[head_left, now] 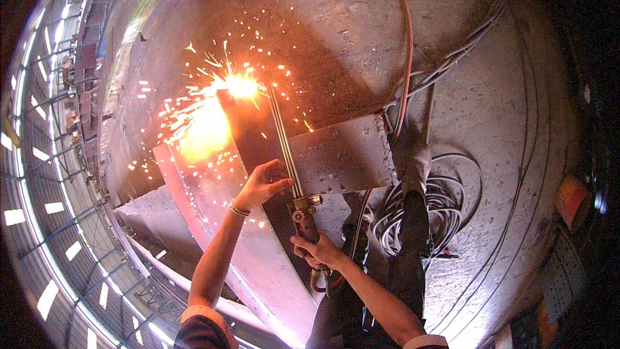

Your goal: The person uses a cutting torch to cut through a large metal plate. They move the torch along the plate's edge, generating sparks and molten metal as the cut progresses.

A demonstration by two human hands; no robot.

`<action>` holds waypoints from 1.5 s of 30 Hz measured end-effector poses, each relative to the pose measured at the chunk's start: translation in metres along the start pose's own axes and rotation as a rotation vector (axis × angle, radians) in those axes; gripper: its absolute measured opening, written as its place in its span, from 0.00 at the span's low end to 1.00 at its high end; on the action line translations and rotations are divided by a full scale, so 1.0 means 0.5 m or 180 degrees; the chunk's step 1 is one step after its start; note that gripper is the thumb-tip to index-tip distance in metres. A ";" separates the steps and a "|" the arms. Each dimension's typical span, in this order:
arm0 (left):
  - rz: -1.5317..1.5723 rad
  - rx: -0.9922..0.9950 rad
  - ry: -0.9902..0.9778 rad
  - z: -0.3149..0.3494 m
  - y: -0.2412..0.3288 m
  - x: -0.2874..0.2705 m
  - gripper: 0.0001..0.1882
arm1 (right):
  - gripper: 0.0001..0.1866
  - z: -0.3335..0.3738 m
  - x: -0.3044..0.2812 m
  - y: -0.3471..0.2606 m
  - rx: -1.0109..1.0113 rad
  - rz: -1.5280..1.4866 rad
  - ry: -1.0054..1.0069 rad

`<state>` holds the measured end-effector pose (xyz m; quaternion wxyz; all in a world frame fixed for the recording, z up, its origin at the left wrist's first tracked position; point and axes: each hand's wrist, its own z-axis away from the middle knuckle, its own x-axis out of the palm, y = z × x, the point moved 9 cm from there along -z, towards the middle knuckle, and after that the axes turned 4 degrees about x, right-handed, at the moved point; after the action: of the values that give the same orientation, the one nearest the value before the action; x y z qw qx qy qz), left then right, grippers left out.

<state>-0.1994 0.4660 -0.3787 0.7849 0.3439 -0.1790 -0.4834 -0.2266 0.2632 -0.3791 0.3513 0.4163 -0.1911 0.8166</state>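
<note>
A long cutting torch (299, 205) with slim metal tubes slants up and away from me. Its handle is wrapped in the fingers of my right hand (318, 249). Beside the tubes, my left hand (265, 184) has its fingers bent and its thumb apart from them; whether it touches the tubes I cannot tell. Bright sparks (242, 85) burst out at the torch's far end, by the upper edge of a long steel beam (258, 255). The glare hides the torch tip and the metal there. More glowing spray spreads left over the beam.
A short steel plate piece (345, 155) lies right of the torch. Coiled hoses (445, 203) rest by my legs, and a red hose (407, 45) runs across the floor. A bundle of cables (455, 58) stretches to the upper right. Metal shed framing (58, 187) shows at left.
</note>
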 end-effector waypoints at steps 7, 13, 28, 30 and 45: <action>-0.0001 -0.0015 -0.0005 0.001 -0.017 -0.009 0.10 | 0.20 0.000 0.004 0.001 0.0015 -0.0008 -0.0045; 0.0131 0.0011 -0.0027 0.000 -0.014 -0.006 0.09 | 0.20 -0.002 0.002 0.005 0.0058 0.0003 -0.0062; 0.0146 -0.0032 -0.0042 0.002 -0.008 -0.002 0.10 | 0.19 0.002 0.002 0.003 0.0034 -0.0012 -0.0063; 0.0134 -0.0038 -0.0044 0.002 -0.010 -0.003 0.10 | 0.19 0.002 0.002 0.002 0.0029 0.0026 -0.0063; 0.0080 -0.0047 -0.0050 0.004 -0.004 -0.001 0.10 | 0.19 0.001 0.001 0.011 0.0087 0.0047 -0.0139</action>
<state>-0.2022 0.4650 -0.3790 0.7919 0.3320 -0.1859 -0.4775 -0.2306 0.2592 -0.3783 0.3352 0.4374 -0.1907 0.8124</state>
